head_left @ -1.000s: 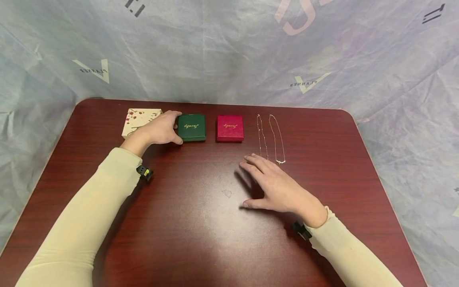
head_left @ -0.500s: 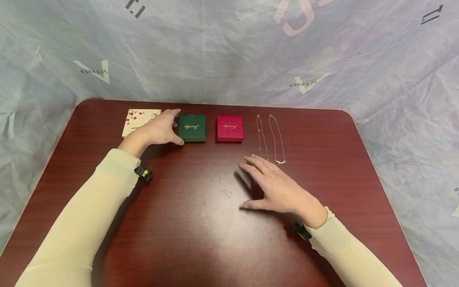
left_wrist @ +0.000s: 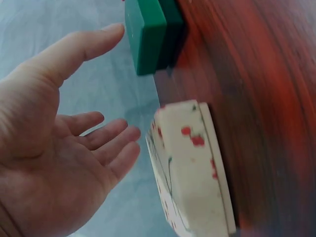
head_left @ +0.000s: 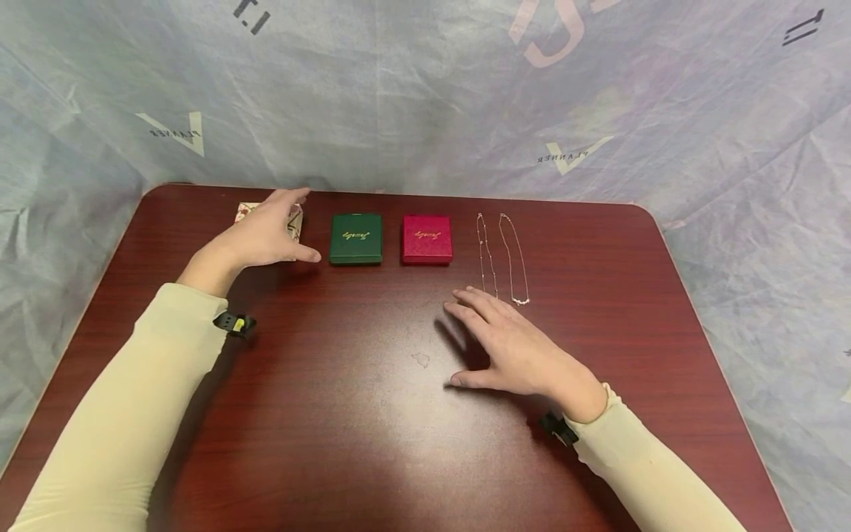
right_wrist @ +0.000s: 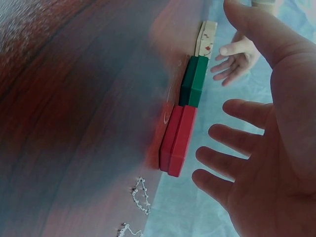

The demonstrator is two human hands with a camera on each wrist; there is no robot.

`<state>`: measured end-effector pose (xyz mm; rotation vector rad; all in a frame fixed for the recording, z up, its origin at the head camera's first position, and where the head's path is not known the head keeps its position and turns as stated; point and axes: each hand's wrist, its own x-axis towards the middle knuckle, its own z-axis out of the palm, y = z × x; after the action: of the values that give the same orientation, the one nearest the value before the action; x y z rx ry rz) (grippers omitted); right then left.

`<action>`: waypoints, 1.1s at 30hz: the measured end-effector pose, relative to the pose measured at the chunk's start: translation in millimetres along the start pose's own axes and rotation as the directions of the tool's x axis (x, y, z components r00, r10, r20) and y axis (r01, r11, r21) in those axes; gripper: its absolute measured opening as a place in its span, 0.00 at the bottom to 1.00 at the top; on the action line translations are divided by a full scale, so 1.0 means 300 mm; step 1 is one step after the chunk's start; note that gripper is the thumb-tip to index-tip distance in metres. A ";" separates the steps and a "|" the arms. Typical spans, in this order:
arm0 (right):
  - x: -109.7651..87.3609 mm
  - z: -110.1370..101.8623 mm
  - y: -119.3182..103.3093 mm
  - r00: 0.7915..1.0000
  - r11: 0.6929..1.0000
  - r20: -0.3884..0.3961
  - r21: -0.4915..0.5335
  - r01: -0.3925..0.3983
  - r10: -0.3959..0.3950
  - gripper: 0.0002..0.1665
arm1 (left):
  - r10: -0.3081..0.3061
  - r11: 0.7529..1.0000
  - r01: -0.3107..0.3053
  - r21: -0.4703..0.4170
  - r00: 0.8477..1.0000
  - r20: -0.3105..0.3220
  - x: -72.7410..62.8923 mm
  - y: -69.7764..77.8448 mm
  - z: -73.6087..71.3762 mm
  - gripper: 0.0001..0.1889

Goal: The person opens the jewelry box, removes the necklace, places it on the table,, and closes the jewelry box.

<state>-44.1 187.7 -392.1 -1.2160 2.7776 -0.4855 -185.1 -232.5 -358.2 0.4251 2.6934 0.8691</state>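
My left hand [head_left: 259, 233] hovers over the cream floral box [left_wrist: 190, 163] at the table's back left, thumb and fingers spread, holding nothing. In the head view the hand covers much of that box. Just right of it lies a closed green box [head_left: 356, 239] with gold lettering, then a closed red box [head_left: 426, 239]. Two thin necklaces lie stretched out further right: a beaded chain [head_left: 486, 251] and a chain with a small cluster [head_left: 521, 300] at its near end. My right hand [head_left: 512, 343] is held with fingers extended near the beaded chain's near end, gripping nothing.
The dark red wooden table [head_left: 319, 414] has rounded back corners. A grey printed cloth [head_left: 372, 96] hangs behind it and at both sides. A small camera [head_left: 235, 324] is strapped at the left wrist, another camera [head_left: 558, 428] at the right.
My left hand has moved left, away from the green box's left side, to above the cream floral box. The right hand, the boxes and the necklaces have stayed in place.
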 end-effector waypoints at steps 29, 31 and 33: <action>-0.008 0.005 0.000 1.000 1.000 0.012 0.010 0.016 -0.016 0.62 | -0.128 0.983 0.114 0.142 0.987 0.095 -0.045 -0.243 -0.078 0.68; -0.009 0.006 0.000 1.000 1.000 0.010 0.012 0.020 -0.020 0.62 | -0.129 0.983 0.114 0.146 0.987 0.093 -0.043 -0.243 -0.077 0.67; -0.009 0.007 0.001 1.000 1.000 0.009 0.011 0.021 -0.021 0.62 | -0.127 0.983 0.113 0.144 0.988 0.088 -0.041 -0.243 -0.076 0.65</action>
<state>-42.2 189.3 -394.2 -1.2427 2.7532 -0.4951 -195.6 -305.4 -382.2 0.3209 2.6674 0.6148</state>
